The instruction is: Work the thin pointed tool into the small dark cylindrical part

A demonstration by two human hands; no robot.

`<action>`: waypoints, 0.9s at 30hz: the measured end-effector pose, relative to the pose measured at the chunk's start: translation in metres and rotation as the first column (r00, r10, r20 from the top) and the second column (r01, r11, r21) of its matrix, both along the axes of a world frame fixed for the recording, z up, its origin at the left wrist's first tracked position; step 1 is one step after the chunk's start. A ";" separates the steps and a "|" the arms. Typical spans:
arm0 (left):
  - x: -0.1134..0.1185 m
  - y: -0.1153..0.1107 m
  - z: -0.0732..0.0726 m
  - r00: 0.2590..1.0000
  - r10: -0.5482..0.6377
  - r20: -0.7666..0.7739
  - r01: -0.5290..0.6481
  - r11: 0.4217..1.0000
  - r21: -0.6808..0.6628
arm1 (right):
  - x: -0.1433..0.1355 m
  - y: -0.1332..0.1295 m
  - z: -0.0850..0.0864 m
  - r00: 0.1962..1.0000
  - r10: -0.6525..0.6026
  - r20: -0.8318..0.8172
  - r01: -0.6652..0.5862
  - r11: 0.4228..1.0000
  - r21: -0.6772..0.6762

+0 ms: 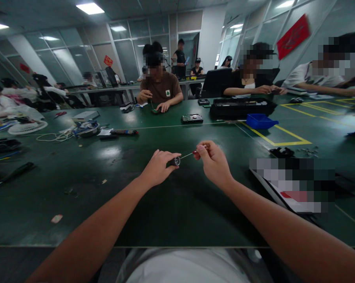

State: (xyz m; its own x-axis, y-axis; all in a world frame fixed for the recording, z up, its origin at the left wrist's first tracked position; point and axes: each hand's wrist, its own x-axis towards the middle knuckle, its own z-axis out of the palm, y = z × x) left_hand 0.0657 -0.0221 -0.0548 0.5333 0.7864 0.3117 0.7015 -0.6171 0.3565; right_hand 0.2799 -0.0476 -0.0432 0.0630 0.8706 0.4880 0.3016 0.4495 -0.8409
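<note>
Pinched between the thumb and fingers of my left hand (158, 167) is a small black round part (175, 161) with a pale ring at its end; its exact kind is unclear. My right hand (214, 163) is closed around the red handle of a thin screwdriver (187, 156). The metal shaft slants down to the left, and its tip reaches the round part, though I cannot tell whether it sits inside. Both hands are above the green table (177, 212).
A blue tray (260, 121), a black case (242, 108) and a circuit board (192, 118) stand farther back. Tangled cables (86, 129) and a dark pen-shaped tool (124, 132) lie left. Loose screws (308, 151) lie right, near a blurred panel (295, 188). People sit opposite.
</note>
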 end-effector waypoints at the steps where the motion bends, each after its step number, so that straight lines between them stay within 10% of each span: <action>1: 0.000 0.000 0.000 1.000 0.001 -0.003 -0.001 1.000 0.000 | 0.000 -0.002 0.001 1.000 -0.002 0.025 0.002 1.000 0.010; 13: -0.002 0.005 -0.005 0.999 0.010 -0.040 -0.012 0.999 -0.038 | 0.002 -0.004 0.002 0.969 -0.131 0.210 0.111 0.988 0.107; 27: -0.002 0.006 -0.007 1.000 0.001 -0.018 -0.002 0.999 -0.044 | 0.003 -0.001 -0.005 0.978 0.002 0.209 -0.016 0.998 0.067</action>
